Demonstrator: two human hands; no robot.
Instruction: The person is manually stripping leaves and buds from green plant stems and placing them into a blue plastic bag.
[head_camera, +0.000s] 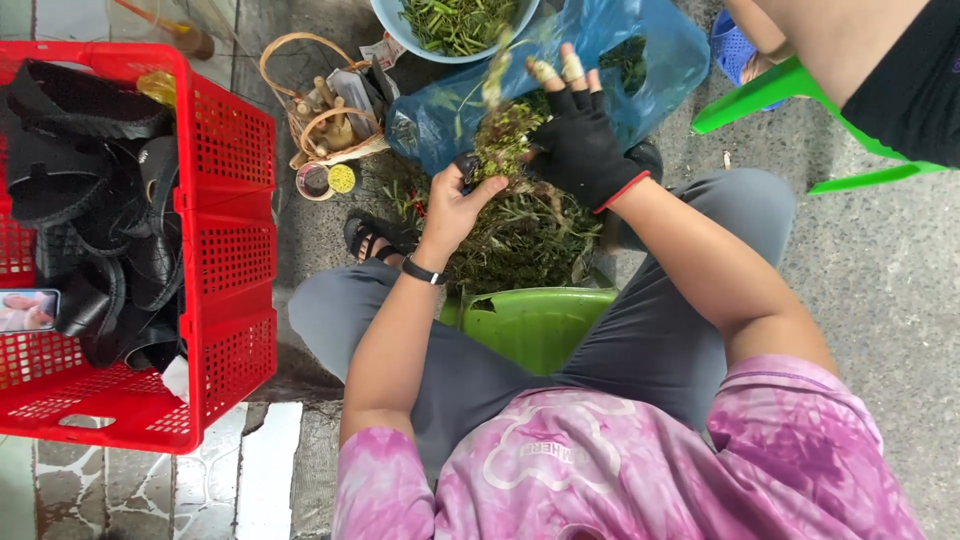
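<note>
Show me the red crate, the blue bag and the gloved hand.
Red crate (228, 210), head view, its right wall.
Blue bag (665, 50), head view, its upper right side.
Right hand (585, 145), head view, back of the black glove.

Lots of colour here: bright red crate (225, 250) on the left packed with black sandals (90, 200), and a blue plastic bag (640, 60) at the far side next to a pale blue bowl (395, 25) of green stems. The right hand (585, 140) wears a black fingerless glove with a red cuff edge, over a green-and-brownish herb pile (525, 225). Near side there's a pink-purple tie-dye shirt (640, 470) (white outline print), grey trousers (660, 330) and a lime green stool (535, 320).
</note>
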